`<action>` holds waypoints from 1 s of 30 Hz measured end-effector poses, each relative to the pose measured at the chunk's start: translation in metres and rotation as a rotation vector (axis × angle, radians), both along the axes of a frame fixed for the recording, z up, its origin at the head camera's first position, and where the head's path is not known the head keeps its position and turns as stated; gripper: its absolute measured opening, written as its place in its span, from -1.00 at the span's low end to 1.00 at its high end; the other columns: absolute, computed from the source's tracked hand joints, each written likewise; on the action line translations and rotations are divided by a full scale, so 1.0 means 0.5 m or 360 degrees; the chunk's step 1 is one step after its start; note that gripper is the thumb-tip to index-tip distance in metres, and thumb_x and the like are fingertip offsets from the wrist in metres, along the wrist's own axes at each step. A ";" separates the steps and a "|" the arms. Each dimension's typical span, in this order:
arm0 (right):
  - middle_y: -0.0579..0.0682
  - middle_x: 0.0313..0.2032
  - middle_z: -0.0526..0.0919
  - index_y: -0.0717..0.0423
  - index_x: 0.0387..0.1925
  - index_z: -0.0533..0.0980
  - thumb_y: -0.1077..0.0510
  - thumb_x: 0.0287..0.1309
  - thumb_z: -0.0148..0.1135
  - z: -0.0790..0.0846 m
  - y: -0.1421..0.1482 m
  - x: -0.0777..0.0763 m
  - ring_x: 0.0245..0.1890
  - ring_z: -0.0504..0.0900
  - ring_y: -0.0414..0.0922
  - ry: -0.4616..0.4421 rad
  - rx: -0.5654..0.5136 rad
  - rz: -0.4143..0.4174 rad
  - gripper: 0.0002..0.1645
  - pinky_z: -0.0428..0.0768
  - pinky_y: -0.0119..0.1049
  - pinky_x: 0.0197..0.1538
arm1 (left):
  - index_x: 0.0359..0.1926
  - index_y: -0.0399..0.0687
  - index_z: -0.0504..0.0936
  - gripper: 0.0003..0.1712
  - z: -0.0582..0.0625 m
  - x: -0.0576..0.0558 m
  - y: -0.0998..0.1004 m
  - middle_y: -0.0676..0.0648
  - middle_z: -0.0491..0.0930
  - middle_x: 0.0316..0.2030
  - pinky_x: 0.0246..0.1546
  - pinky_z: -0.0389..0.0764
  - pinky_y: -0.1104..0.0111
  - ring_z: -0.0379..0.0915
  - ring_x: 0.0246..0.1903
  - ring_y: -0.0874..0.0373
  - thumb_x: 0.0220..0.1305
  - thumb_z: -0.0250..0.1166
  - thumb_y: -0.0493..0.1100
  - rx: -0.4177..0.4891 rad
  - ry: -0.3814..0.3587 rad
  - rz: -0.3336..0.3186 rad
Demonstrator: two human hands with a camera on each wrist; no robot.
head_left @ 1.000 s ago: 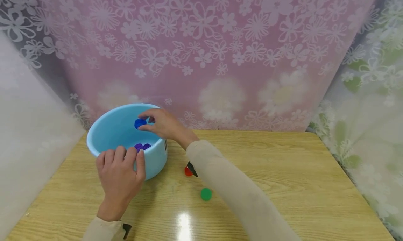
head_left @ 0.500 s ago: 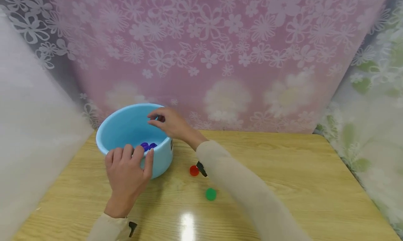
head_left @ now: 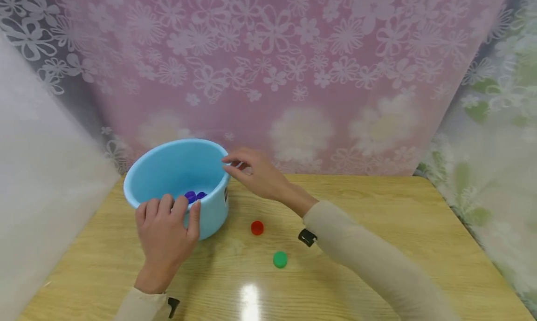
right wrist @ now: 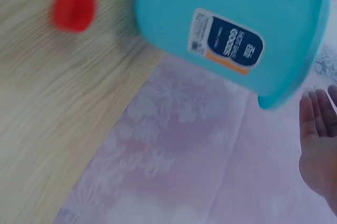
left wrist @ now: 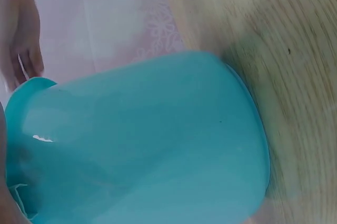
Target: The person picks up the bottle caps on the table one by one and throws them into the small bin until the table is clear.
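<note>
A light blue plastic bucket point(head_left: 211, 216) stands at the left of the wooden table in the head view. My left hand point(head_left: 165, 239) grips its near rim, fingers hooked over the edge. By the right side of the rim is my right hand point(head_left: 264, 176), its fingers extended and holding nothing. Dark purple-blue bottle caps point(head_left: 190, 197) lie on the bucket's floor, partly hidden by the near wall. A red bottle cap point(head_left: 257, 228) and a green bottle cap point(head_left: 280, 259) rest on the table, right of the bucket. The right wrist view shows a label point(right wrist: 229, 40) on the bucket's side.
Beneath everything is a wood-grain table point(head_left: 356, 218). A pink floral curtain point(head_left: 260, 116) hangs behind its back edge, and pale patterned cloth point(head_left: 495, 172) hangs on the right. A white sheet point(head_left: 46, 162) covers the left side.
A blue bottle cap, pinched in my right hand over the bucket a second ago, has been let go. That hand has since moved right to the rim. My left hand keeps its grip.
</note>
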State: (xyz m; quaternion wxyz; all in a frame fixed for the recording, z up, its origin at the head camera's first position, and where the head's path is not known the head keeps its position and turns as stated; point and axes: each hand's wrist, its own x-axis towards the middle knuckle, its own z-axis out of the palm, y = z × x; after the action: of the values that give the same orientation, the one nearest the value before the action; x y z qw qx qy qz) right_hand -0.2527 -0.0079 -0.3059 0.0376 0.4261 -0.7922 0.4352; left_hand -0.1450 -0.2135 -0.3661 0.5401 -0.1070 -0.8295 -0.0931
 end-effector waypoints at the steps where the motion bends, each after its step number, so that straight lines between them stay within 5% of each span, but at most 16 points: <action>1: -0.12 -0.06 0.57 0.07 0.05 0.55 0.03 0.35 0.09 -0.003 0.019 0.007 -0.13 0.54 -0.29 0.0018 0.0029 -0.0004 -0.66 0.52 -0.39 -0.06 | -0.54 -0.18 0.37 -0.52 0.001 0.001 -0.001 -0.16 0.28 -0.60 -0.28 0.22 -0.04 0.20 -0.55 -0.19 0.34 0.00 0.11 0.0008 -0.0001 -0.0001; 14: -0.15 0.06 0.50 -0.04 0.14 0.49 -0.04 0.33 0.11 -0.104 0.199 0.098 -0.09 0.53 -0.21 -0.0026 0.0541 0.0137 -0.60 0.54 -0.26 -0.09 | -0.58 -0.17 0.34 -0.50 0.009 0.008 0.005 -0.12 0.20 -0.65 -0.32 0.19 -0.03 0.16 -0.60 -0.17 0.33 0.01 0.12 0.0041 0.0109 -0.0015; 21: -0.16 0.16 0.42 0.01 0.18 0.47 -0.03 0.28 0.17 -0.175 0.223 0.144 0.17 0.37 -0.17 0.0029 0.0842 0.0257 -0.52 0.41 -0.28 0.13 | -0.59 -0.18 0.35 -0.50 0.011 0.005 0.008 -0.13 0.21 -0.65 -0.33 0.20 -0.04 0.16 -0.60 -0.18 0.33 0.01 0.12 0.0044 0.0110 -0.0022; 30: -0.19 0.20 0.38 -0.12 0.20 0.46 -0.05 0.26 0.19 -0.222 0.232 0.169 0.18 0.33 -0.21 0.0015 0.0933 0.0319 -0.52 0.39 -0.29 0.16 | -0.56 -0.18 0.38 -0.48 0.006 0.005 0.010 -0.15 0.24 -0.63 -0.29 0.20 -0.05 0.17 -0.58 -0.19 0.34 0.00 0.14 0.0053 0.0102 -0.0027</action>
State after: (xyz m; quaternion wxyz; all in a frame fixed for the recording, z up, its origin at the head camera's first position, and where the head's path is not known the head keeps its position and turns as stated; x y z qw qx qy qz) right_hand -0.1684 0.1083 -0.4168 -0.1263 0.4969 -0.8378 0.1876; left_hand -0.1426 -0.2087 -0.3632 0.5673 -0.1079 -0.8092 -0.1082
